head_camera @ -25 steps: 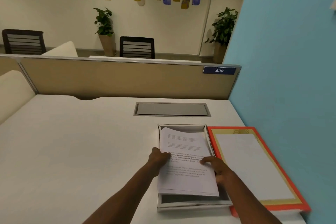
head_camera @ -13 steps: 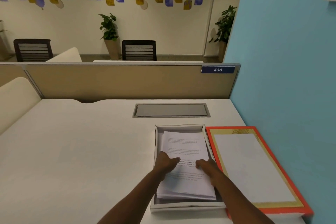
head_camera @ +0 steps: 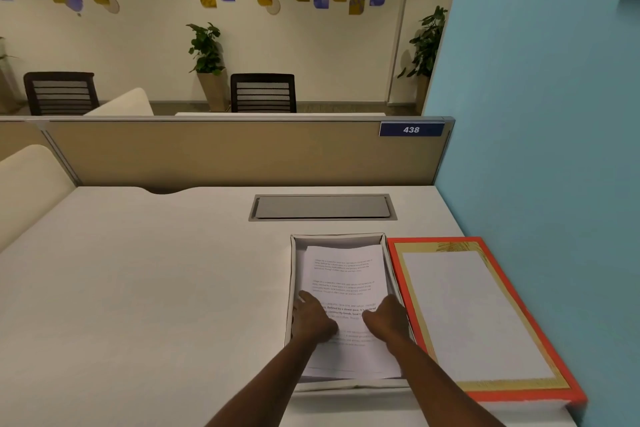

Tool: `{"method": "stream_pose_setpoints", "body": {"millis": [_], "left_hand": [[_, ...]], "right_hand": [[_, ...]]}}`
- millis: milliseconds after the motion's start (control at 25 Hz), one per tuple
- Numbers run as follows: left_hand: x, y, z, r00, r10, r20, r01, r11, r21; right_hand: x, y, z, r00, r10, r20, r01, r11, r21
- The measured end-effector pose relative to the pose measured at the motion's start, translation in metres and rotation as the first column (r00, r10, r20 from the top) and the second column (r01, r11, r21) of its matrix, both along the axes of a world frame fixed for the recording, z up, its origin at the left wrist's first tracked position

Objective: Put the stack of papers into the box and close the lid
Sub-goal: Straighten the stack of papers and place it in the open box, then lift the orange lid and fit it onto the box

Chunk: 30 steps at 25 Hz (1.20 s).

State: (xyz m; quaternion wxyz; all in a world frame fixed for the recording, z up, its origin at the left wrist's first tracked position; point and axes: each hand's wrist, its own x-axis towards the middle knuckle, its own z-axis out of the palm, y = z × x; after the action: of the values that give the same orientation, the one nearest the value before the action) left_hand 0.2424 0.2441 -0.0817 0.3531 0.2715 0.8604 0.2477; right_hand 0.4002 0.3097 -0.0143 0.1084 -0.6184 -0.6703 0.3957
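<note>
At a partitioned office worktop (head_camera: pixel 138 288), we press both palms on the stack of papers (head_camera: pixel 346 288), which lies inside the open white box (head_camera: pixel 293 274) set near the blue wall (head_camera: pixel 536 114). Our left hand (head_camera: pixel 311 321) rests flat on the sheets by the box's left wall and our right hand (head_camera: pixel 388 317) flat by its right wall; neither grip closes on anything, the fingers lying spread and loose on the top page rather than pinching it. We judge the flat hands are there to seat the sheets level and square them between the walls, so no corner rides up where the lid must come down. The printed top sheet sits with a narrow margin at the far end of the box, and its near edge comes close to the near rim. The orange-edged lid (head_camera: pixel 485 322) lies face up just beside the box on its right, touching or almost touching it, within easy reach of our right hand, we suppose for that reason. By our reckoning the first half of the job is all but done: the papers are in, the lid not yet on. Behind the beige partition (head_camera: pixel 225 152), marked 438, stand two dark chairs and potted plants.
</note>
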Motion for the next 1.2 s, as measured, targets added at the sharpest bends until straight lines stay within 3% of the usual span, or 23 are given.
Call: {"method": "stream_pose_setpoints", "body": {"millis": [200, 400, 640, 1000, 1200], "left_hand": [[0.016, -0.024, 0.042, 0.999, 0.044, 0.018, -0.046, 0.991, 0.128], [0.017, -0.040, 0.057, 0.992, 0.089, 0.087, -0.107, 0.968, 0.225], [0.026, -0.046, 0.057, 0.998, 0.046, 0.036, -0.054, 0.972, 0.228], [0.035, -0.049, 0.055, 0.999, 0.027, 0.025, -0.032, 0.973, 0.230], [0.041, -0.046, 0.050, 0.999, -0.038, -0.028, 0.042, 0.985, 0.167]], "right_hand": [[-0.001, 0.002, -0.001, 0.979, 0.093, 0.179, -0.110, 0.990, 0.089], [0.003, 0.008, 0.002, 0.964, 0.128, 0.235, -0.157, 0.981, 0.111], [-0.006, -0.004, -0.016, 0.974, 0.096, 0.204, -0.122, 0.985, 0.122], [-0.004, -0.026, -0.027, 0.896, 0.040, 0.442, -0.235, 0.888, 0.395], [0.002, -0.023, -0.026, 0.924, 0.101, 0.369, -0.265, 0.864, 0.427]]}}
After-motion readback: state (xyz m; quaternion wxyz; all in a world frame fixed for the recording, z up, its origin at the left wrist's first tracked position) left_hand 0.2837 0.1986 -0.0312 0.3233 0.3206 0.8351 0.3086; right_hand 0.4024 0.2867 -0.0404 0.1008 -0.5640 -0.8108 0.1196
